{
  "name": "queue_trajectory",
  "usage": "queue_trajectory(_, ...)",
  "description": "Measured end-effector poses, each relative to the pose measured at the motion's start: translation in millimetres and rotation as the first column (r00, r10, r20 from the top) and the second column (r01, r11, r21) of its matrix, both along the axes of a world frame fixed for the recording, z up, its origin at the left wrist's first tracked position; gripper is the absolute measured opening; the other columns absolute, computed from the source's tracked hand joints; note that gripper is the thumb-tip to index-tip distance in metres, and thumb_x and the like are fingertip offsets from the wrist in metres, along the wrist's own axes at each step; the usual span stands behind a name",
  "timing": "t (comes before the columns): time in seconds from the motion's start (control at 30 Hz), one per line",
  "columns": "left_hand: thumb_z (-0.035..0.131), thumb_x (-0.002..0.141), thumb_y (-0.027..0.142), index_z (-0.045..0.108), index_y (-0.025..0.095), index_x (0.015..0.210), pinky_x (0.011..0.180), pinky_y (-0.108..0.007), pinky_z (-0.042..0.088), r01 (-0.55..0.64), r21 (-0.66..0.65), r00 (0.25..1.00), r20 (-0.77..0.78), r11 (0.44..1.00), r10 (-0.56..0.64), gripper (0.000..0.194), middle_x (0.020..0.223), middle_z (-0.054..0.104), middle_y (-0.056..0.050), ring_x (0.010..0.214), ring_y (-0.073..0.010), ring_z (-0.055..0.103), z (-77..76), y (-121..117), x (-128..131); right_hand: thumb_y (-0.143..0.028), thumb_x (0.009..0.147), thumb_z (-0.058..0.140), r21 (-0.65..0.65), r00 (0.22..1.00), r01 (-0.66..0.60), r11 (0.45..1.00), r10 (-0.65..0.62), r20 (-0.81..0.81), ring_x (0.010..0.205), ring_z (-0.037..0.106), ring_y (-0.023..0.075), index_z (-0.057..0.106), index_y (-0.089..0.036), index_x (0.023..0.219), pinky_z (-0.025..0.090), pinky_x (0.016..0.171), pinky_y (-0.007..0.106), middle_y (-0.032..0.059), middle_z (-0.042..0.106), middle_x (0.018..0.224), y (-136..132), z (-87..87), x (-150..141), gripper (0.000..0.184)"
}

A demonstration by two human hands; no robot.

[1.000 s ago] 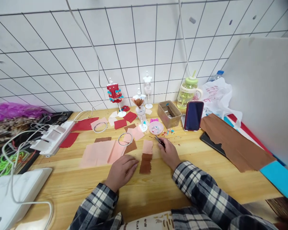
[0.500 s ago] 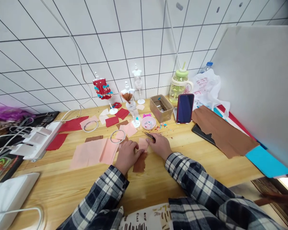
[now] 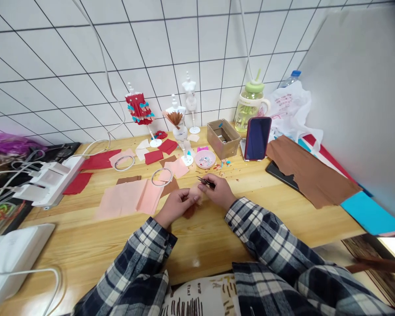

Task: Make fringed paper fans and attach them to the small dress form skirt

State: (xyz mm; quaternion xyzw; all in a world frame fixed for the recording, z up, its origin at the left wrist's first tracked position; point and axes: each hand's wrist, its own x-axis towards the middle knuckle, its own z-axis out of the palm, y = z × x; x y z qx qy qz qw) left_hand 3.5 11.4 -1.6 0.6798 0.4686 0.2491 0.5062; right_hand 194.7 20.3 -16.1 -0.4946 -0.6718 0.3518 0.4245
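Observation:
Near the table's middle, my left hand [image 3: 176, 206] pinches a small pale pink piece of thin material [image 3: 194, 191] between thumb and fingers. My right hand [image 3: 221, 193] touches the piece's right side, with a small dark tool with two slim tips [image 3: 206, 181] in its closed fingers. The tips point left and lie apart; whether these are snips or tweezers I cannot tell. A brown piece [image 3: 189, 212] shows under the pink one, partly hidden by my left hand. Pink sheets [image 3: 121, 198] and a silver ring [image 3: 161, 177] lie left of my hands.
Several small white mannequins [image 3: 180, 131] stand at the back, one in a red dress [image 3: 139, 109]. A dish of sequins [image 3: 205, 159], a cardboard box [image 3: 223, 139], a phone [image 3: 257, 138] and a jug [image 3: 250, 106] are near the wall. Brown material [image 3: 312, 171] lies right, a power strip [image 3: 57, 180] left.
The pink and brown pieces have been lifted and tilted up off the table between my hands. My left fingers have closed into a pinch. The view has dipped slightly lower.

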Motion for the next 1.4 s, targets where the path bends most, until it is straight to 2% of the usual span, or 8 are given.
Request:
queue_trajectory(0.1,0.067,0.078,0.054,0.069,0.013,0.082,0.055,-0.026,0.043,-0.045,-0.126,0.993,0.1,0.991,0.058,0.041,0.073,0.07,-0.005,0.061,-0.0167,0.059,2.4,-5,0,-0.038,0.079,0.064,-0.051,0.993,0.009,0.999,-0.015,-0.114,0.065,0.052,0.0117,0.06,-0.018,0.095,0.042,0.063,0.025,-0.0002,0.063,0.081,-1,0.6,-4,0.025)
queue_trajectory(0.3,0.073,0.072,0.052,0.068,0.015,0.083,0.061,-0.026,0.044,-0.118,-0.216,0.958,0.233,0.969,0.169,0.039,0.074,0.069,-0.003,0.065,-0.016,0.059,4.2,-8,-2,-0.041,0.081,0.061,-0.105,0.964,0.062,0.993,-0.087,-0.25,0.063,0.049,0.0122,0.054,-0.02,0.102,0.043,0.064,0.026,-0.0023,0.054,0.074,3,-2.5,1,0.031)
queue_trajectory(0.43,0.074,0.072,0.051,0.07,0.015,0.086,0.069,-0.028,0.047,-0.165,-0.218,0.926,0.3,0.962,0.227,0.039,0.08,0.071,-0.004,0.071,-0.0176,0.062,-2.6,-5,-3,-0.051,0.095,0.036,-0.154,0.961,0.041,0.987,-0.082,-0.264,0.057,0.049,0.0132,0.056,-0.019,0.105,0.041,0.058,0.026,-0.002,0.054,0.066,-1,-7.4,8,0.038)
queue_trajectory(0.63,0.075,0.073,0.045,0.069,0.013,0.099,0.079,-0.033,0.051,-0.299,-0.238,0.814,0.442,0.924,0.377,0.041,0.091,0.075,-0.008,0.082,-0.0217,0.067,-12.5,0,-10,-0.049,0.1,0.029,-0.172,0.998,-0.034,0.985,0.042,0.046,0.059,0.051,0.0131,0.063,-0.02,0.088,0.038,0.061,0.025,-0.0022,0.053,0.061,-11,0.1,10,0.047)
queue_trajectory(0.8,0.078,0.072,0.038,0.069,0.014,0.099,0.074,-0.031,0.052,-0.307,-0.274,0.777,0.481,0.911,0.406,0.037,0.091,0.076,-0.007,0.077,-0.0197,0.068,-10.9,-2,-12,-0.041,0.099,0.036,-0.22,0.932,-0.1,0.97,0.169,0.32,0.071,0.056,0.015,0.064,-0.021,0.083,0.037,0.066,0.027,0.0005,0.064,0.074,-19,10.5,1,0.037)
queue_trajectory(0.93,0.08,0.07,0.037,0.069,0.012,0.102,0.077,-0.033,0.053,-0.294,-0.285,0.797,0.454,0.912,0.399,0.042,0.093,0.076,-0.008,0.081,-0.0215,0.069,-9.5,-2,-9,-0.043,0.096,0.044,-0.235,0.937,-0.141,0.962,0.206,0.283,0.071,0.057,0.015,0.063,-0.021,0.089,0.037,0.066,0.026,0.0001,0.066,0.075,-21,10.5,-3,0.03)
queue_trajectory(1.13,0.081,0.069,0.037,0.069,0.013,0.092,0.07,-0.03,0.052,-0.31,-0.288,0.82,0.401,0.906,0.408,0.035,0.085,0.075,-0.006,0.073,-0.019,0.068,-12.1,0,-9,-0.043,0.1,0.034,-0.288,0.942,-0.199,0.937,0.264,0.207,0.069,0.057,0.0145,0.064,-0.02,0.084,0.038,0.065,0.026,0.0,0.064,0.071,-20,9.1,0,0.041)
queue_trajectory(1.4,0.082,0.069,0.035,0.068,0.016,0.087,0.071,-0.027,0.052,-0.299,-0.284,0.832,0.391,0.911,0.394,0.03,0.082,0.074,-0.003,0.075,-0.0174,0.068,-8.4,-2,-6,-0.043,0.099,0.037,-0.296,0.927,-0.192,0.936,0.271,0.258,0.065,0.053,0.0138,0.061,-0.02,0.081,0.035,0.063,0.025,-0.0008,0.06,0.068,-21,9.8,-4,0.038)
